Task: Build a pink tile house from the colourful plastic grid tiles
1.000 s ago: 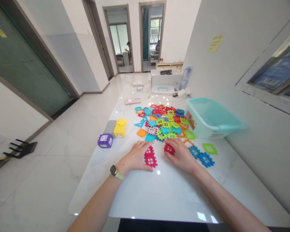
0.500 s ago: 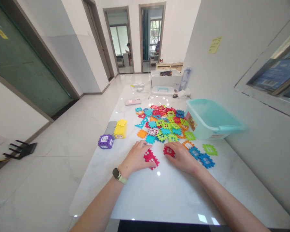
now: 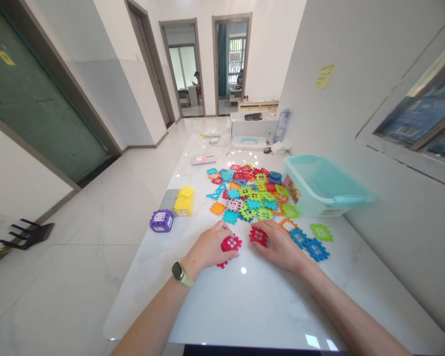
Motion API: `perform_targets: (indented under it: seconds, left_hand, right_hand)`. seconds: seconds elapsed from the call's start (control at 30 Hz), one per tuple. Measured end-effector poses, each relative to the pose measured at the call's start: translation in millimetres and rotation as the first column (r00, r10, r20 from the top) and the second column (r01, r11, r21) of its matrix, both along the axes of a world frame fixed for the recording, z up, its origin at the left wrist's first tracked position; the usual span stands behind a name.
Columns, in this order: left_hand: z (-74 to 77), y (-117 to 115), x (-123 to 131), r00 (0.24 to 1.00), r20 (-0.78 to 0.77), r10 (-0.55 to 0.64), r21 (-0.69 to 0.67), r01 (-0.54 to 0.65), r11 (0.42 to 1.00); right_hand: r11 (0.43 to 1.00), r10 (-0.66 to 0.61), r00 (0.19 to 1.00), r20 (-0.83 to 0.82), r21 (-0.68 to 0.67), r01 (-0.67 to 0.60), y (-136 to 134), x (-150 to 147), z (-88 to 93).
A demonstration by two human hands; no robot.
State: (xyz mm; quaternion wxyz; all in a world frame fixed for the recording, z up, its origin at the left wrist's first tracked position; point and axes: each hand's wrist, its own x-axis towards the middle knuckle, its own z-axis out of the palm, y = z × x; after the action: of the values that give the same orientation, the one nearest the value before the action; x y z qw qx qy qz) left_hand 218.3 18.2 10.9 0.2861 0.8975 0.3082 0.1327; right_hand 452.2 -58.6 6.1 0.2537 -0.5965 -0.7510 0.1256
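Over the near part of the white table, my left hand (image 3: 211, 245) is closed on red window-patterned building tiles (image 3: 231, 243); a second red edge shows below the thumb. My right hand (image 3: 282, 244) pinches another red window tile (image 3: 258, 236), held a short gap to the right of the first ones. My fingers partly cover both. Just beyond my hands lies a heap of notched plastic tiles (image 3: 254, 196) in red, green, blue and orange. By my right wrist lie dark blue tiles (image 3: 317, 249) and a green tile (image 3: 322, 232).
A purple cube (image 3: 162, 221), a yellow block (image 3: 184, 204) and a grey block (image 3: 170, 200) stand at the table's left. To the right is a turquoise bin (image 3: 328, 201). Further back are a pink case (image 3: 203, 159), a white box (image 3: 237, 126) and a clear bottle (image 3: 282, 124).
The red tiles in my left hand have turned, so the upper one faces up more and another edge shows below my thumb. My right hand keeps its tile, nearly still.
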Motion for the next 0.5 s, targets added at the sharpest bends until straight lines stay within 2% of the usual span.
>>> perform_targets:
  seconds: [0.07, 0.2, 0.33, 0.5]
  left_hand:
    - [0.1, 1.2, -2.0, 0.999, 0.006, 0.053, 0.003, -0.053, 0.999]
    - [3.4, 6.0, -6.3, 0.999, 0.039, 0.028, -0.059, -0.025, 0.998]
    - [5.7, 8.9, -7.4, 0.999, 0.042, -0.008, -0.133, 0.014, 0.991]
    - [4.1, 8.0, -5.3, 1.000, 0.024, -0.001, -0.138, 0.004, 0.990]
  right_hand:
    - [0.998, 0.047, 0.998, -0.032, -0.028, -0.048, -2.2, -3.4, 3.0]
    - [0.987, 0.115, 0.989, -0.094, -0.101, -0.124, -5.2, -7.5, 3.6]
    - [0.983, 0.116, 0.988, -0.106, -0.131, -0.129, -5.8, -5.9, 1.3]
    - [0.983, 0.098, 0.985, -0.141, -0.141, -0.118, -5.3, -4.9, -1.5]
